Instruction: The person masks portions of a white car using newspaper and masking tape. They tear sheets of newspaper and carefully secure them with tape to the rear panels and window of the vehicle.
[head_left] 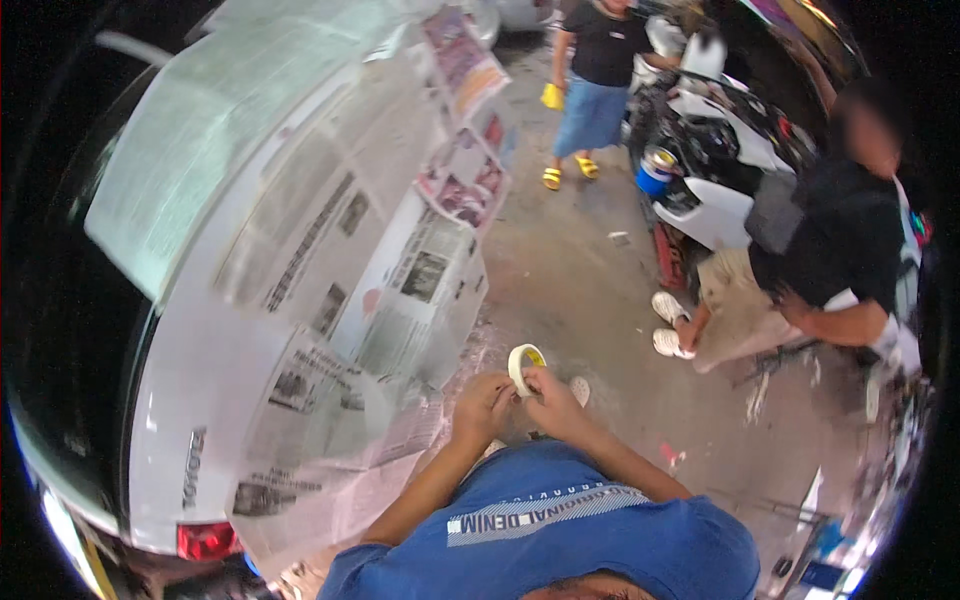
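A cream roll of masking tape (pixel 516 366) is held up in front of my blue shirt, its ring tilted. My right hand (pixel 553 402) is closed on the roll's lower right side, with the thumb and fingers around the band. On the other side, my left hand (pixel 484 402) pinches at the roll's lower left edge, where the tape's end is too small to make out. To my left, newspaper sheets (pixel 400 330) cover much of a white vehicle's rear panel (pixel 165 450). Translucent sheeting or glass (pixel 190 180) lies above them.
A person in a black top (pixel 830 230) sits low at the right, beside dismantled vehicle parts (pixel 720 215). Another person (pixel 595 100) stands farther off with something yellow in hand. A blue can (pixel 656 180) stands near the parts. The vehicle's red tail light (pixel 208 541) is at lower left.
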